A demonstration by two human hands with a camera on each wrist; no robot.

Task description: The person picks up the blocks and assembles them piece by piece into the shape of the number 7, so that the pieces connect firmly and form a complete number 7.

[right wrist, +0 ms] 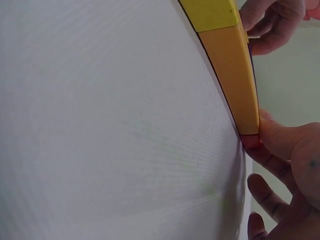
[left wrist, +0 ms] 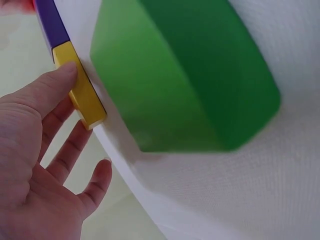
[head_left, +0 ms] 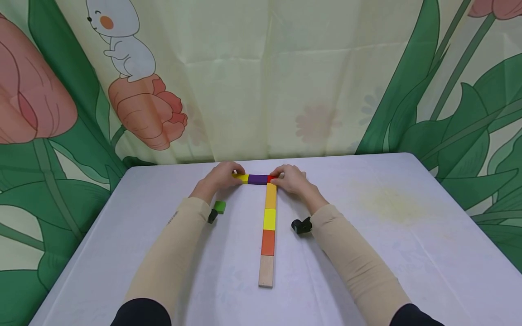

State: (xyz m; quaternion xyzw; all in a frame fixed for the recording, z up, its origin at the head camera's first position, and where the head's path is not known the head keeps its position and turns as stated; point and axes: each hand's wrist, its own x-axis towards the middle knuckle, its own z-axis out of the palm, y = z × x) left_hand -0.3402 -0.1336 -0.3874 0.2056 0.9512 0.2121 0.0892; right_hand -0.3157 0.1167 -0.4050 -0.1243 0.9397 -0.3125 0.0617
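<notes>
At the far side of the table, my left hand (head_left: 222,176) pinches a yellow block (left wrist: 82,95) at the left end of a short crosswise row. A purple block (head_left: 258,179) adjoins it in the middle. My right hand (head_left: 294,180) pinches a red block (head_left: 270,179) at the row's right, partly covered by the fingers. From there a column runs toward me: a light orange block (head_left: 271,196), a second yellow block (head_left: 269,219), a red-orange block (head_left: 268,242) and a plain wooden block (head_left: 266,271). These lie flat, end to end.
A green block (head_left: 220,207) stands apart beside my left wrist, looming large in the left wrist view. The blocks lie on a white-covered table (head_left: 359,262). Behind its far edge hangs a printed curtain (head_left: 261,90). Each wrist carries a small black camera (head_left: 302,225).
</notes>
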